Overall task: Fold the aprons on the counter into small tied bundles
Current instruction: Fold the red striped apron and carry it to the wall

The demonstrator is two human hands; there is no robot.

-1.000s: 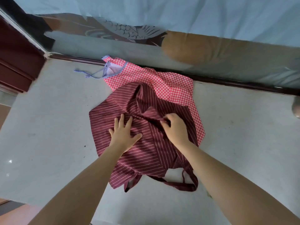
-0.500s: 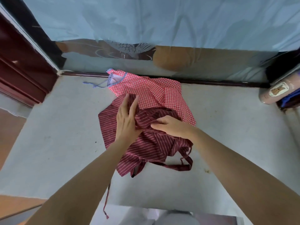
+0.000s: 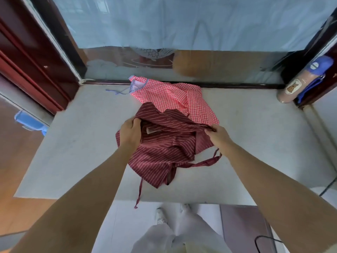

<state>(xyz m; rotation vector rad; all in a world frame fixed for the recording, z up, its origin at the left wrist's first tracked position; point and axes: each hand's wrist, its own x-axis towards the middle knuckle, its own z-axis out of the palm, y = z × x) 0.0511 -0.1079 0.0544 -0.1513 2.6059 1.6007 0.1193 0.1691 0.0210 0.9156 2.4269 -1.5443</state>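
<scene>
The task is judged barely begun: the striped apron, crumpled on the surface, is held at its upper edge by the left grip and the right grip, while the checked apron, partly under its far side, is seen unfolded and no bundle is tied.

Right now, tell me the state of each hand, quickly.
Left hand: closed, gripping an edge of the striped apron.
Right hand: closed, pinching a fold of the same apron.

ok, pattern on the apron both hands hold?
The apron is maroon with thin white stripes; head view.
</scene>
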